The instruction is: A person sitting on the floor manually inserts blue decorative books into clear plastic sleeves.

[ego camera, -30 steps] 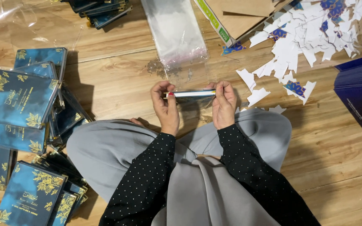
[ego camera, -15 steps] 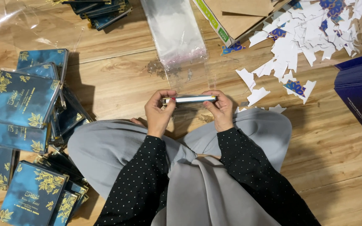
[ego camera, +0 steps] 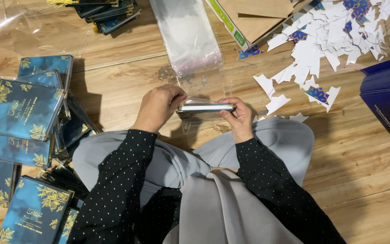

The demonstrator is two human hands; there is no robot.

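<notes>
A thin blue card (ego camera: 206,108) in a clear plastic sleeve is held edge-on, level, above my lap. My left hand (ego camera: 159,107) grips its left end from above. My right hand (ego camera: 238,118) holds its right end, fingers curled under it. Part of the clear sleeve hangs below the card. I sit on a wooden floor (ego camera: 353,167) in a grey skirt and black dotted sleeves.
Piles of blue cards with gold leaf print (ego camera: 21,108) lie at my left. A stack of clear plastic sleeves (ego camera: 186,34) lies ahead, next to an open cardboard box (ego camera: 244,20). White and blue paper scraps (ego camera: 326,38) are scattered at the upper right; dark blue cards (ego camera: 389,97) lie at the right edge.
The card has stayed between my hands and turned level. My left hand has shifted from beside its left end to on top of it; both hands sit slightly higher.
</notes>
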